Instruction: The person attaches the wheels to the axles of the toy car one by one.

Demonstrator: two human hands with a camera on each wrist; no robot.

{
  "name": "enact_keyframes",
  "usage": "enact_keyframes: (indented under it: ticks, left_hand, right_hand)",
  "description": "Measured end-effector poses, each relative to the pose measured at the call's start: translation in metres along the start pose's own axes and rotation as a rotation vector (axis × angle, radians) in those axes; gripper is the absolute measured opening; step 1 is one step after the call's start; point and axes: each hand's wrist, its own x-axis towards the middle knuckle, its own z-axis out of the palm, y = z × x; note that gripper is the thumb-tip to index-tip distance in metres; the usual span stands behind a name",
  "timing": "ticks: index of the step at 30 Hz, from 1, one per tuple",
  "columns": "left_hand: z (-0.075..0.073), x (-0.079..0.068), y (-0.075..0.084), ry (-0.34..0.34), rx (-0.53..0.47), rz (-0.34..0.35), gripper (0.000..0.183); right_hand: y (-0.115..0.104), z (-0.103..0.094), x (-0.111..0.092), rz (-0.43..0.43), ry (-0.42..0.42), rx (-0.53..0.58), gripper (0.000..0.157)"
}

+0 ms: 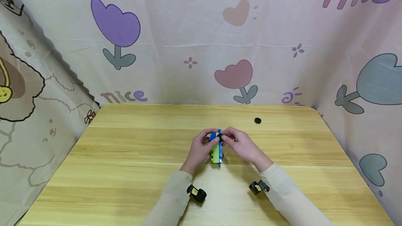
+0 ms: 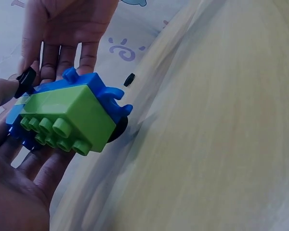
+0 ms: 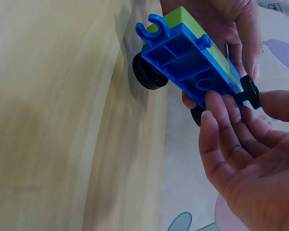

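Pale sleeves (image 1: pixel 171 196) fill the btm of the head view, each w/ a black wrist cam (image 1: pixel 196 194) strapped on. Just beyond, nr ctr, L hand (image 1: pixel 200 148) & R hand (image 1: pixel 244 143) meet around a toy vehicle (image 1: pixel 216 152). Its long axis runs nearly straight up/down the frame; it's on its side, studs facing frame L, blue base (image 3: pixel 185 60) facing frame R. Hook (image 3: pixel 153 30) on one end points upper L in the R wrist view, w/ the body slanting down-R from there. Light green blocks (image 2: pixel 67 113) sit on the base.

L fingers curl round the body, thumb on a black wheel (image 3: pixel 251 91) nr the end opp. the hook. R thumb presses that wheel's outer face, other R fingers bent, tips agst the base underside. Another wheel (image 3: pixel 150 72) shows nr the hook. Can't tell if the toy touches the wood table (image 1: pixel 119 170).

Farther, upper R of ctr, a loose wheel (image 1: pixel 257 120) lies well apart from the hands. Behind, printed cloth (image 1: pixel 179 16) w/ tulips, hearts & "nice" spans the top.
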Motion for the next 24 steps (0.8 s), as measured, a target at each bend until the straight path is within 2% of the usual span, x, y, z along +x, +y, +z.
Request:
enact_keyframes:
  ticks: [9, 24]
  left_hand:
    - [-0.0014, -0.0001, -0.0020, -0.012, -0.013, 0.012, 0.032]
    - [-0.0041, 0.0016, -0.0033, -0.017, -0.006, 0.024, 0.033]
  right_hand:
    - [-0.0003, 0.0027, 0.0006, -0.004, 0.005, 0.072, 0.017]
    - [-0.0013, 0.0063, 0.0040, 0.006, 0.035, 0.104, 0.013]
